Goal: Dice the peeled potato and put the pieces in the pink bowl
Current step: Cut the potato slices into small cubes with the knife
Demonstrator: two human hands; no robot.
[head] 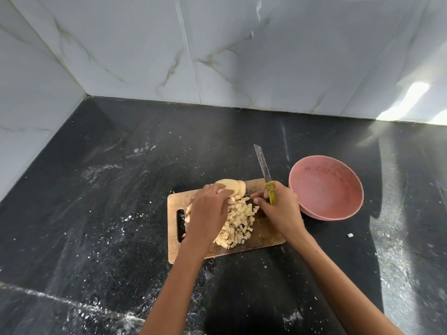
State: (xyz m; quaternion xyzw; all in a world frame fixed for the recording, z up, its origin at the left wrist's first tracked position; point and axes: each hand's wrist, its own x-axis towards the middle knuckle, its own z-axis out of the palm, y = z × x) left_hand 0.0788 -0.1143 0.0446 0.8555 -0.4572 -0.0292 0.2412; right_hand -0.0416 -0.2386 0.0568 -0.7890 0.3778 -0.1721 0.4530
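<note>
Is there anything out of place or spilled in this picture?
Yes. One potato piece lies alone on the counter, right of the board and below the bowl, away from the diced pile. White specks and smears are scattered over the dark counter.

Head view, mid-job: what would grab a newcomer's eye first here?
The heap of diced potato in the middle of the wooden cutting board, with both hands over it and uncut slices at the board's far edge. The right hand grips a green-handled knife, blade pointing away. Right of the board, on the black counter, sits the pink bowl, with no pieces in it.
</note>
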